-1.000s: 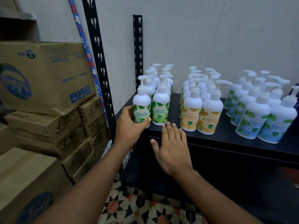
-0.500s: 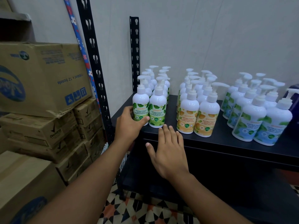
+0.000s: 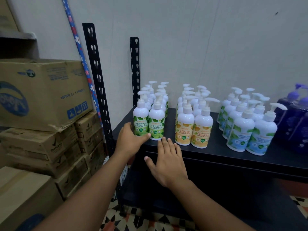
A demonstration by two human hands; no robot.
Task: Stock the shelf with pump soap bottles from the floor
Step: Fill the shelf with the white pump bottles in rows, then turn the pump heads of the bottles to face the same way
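Observation:
White pump soap bottles stand in rows on the black shelf (image 3: 216, 157). Green-label bottles fill the left rows, orange-label bottles (image 3: 193, 124) the middle, blue-label bottles (image 3: 246, 129) the right. My left hand (image 3: 131, 140) wraps the base of the front-left green-label bottle (image 3: 141, 120), thumb in front and fingers on its left side. A second green-label bottle (image 3: 156, 122) stands touching it. My right hand (image 3: 166, 162) lies flat and spread at the shelf's front edge, fingertips just below that second bottle, holding nothing.
Dark purple pump bottles (image 3: 295, 117) stand at the shelf's far right. Stacked cardboard boxes (image 3: 43, 97) fill the left side. Black slotted uprights (image 3: 98, 84) and a floral-wrapped pole (image 3: 80, 49) rise between boxes and shelf. A patterned tile floor (image 3: 133, 219) lies below.
The view has shifted so the shelf sits lower and further right. Both hands stay almost where they were; my left hand keeps its grip on the front-left bottle.

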